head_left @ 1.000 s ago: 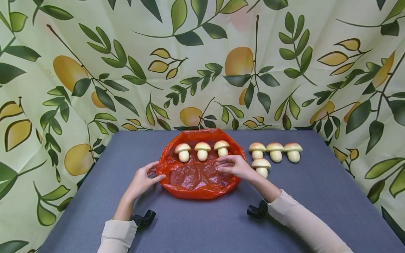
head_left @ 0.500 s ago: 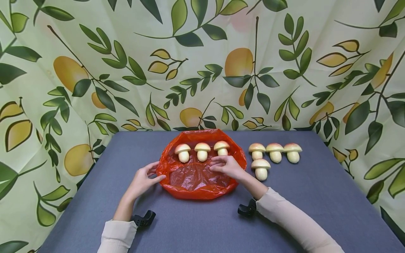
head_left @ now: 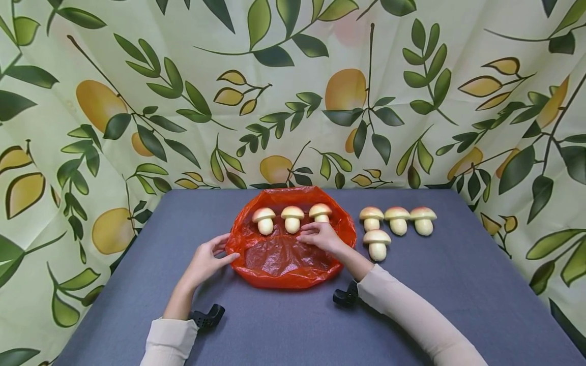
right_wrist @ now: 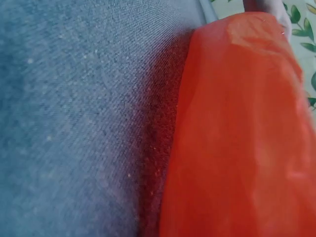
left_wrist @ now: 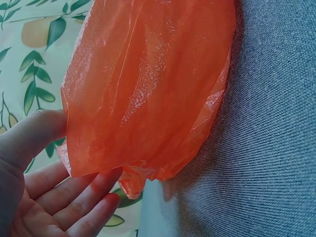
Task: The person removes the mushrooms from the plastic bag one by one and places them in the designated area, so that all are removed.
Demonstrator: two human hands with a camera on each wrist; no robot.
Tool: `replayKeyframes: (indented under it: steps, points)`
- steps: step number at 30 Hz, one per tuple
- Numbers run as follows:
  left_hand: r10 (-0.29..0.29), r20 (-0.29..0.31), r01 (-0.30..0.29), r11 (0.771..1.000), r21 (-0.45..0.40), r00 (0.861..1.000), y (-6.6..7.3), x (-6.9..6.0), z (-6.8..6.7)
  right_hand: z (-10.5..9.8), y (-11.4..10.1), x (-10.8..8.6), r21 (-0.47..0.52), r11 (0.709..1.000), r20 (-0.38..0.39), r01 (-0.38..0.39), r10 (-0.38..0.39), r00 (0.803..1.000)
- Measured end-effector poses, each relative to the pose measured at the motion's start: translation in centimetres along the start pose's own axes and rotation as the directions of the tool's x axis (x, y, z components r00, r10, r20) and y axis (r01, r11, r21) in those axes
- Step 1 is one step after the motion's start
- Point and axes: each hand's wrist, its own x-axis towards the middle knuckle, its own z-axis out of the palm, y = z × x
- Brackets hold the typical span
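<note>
A red plastic bag (head_left: pixel 293 281) lies with its mouth spread wide on the table. Three toy mushrooms stand in a row inside it: a left one (head_left: pixel 264 221), a middle one (head_left: pixel 292 219) and a right one (head_left: pixel 320 212). My left hand (head_left: pixel 204 262) pinches the bag's left rim. In the left wrist view, that hand (left_wrist: pixel 54 192) has its thumb and fingers at the edge of the plastic. My right hand (head_left: pixel 323 238) reaches over the bag below the right mushroom, its fingers extended and nothing seen in them. The right wrist view shows only the bag's outer side (right_wrist: pixel 237 138) close up.
Several more toy mushrooms sit right of the bag: three in a row, including the middle one (head_left: pixel 398 221), and one (head_left: pixel 377 245) in front of the row's left end. The grey-blue table (head_left: pixel 284 330) ends at a leaf-patterned cloth (head_left: pixel 293 127).
My right hand has moved left across the bag, from its right side to below the right mushroom. My left hand, the bag and the mushrooms have stayed in place.
</note>
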Motion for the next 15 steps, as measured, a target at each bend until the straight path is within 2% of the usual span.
replayKeyframes:
  steps: [5, 9, 12, 15]
  points:
    - [0.006, -0.003, -0.006, 1.000, -0.002, 1.000, -0.1, 0.0, 0.0, 0.5, 0.0, 0.5, -0.003, 1.000, -0.042, -0.029, 0.029, 0.999]
    - [0.007, -0.001, -0.007, 1.000, -0.005, 1.000, -0.1, 0.0, 0.0, 0.4, -0.3, 0.6, -0.070, 0.998, -0.130, -0.004, -0.005, 0.991]
    - [0.008, 0.002, -0.008, 1.000, -0.006, 1.000, -0.1, 0.0, 0.1, -0.1, -0.4, 0.6, -0.138, 0.989, -0.226, 0.046, -0.076, 0.971]
    - [0.012, 0.003, -0.012, 1.000, -0.002, 1.000, -0.2, 0.0, 0.1, -0.9, -0.4, 0.6, -0.205, 0.973, -0.302, 0.105, -0.165, 0.939]
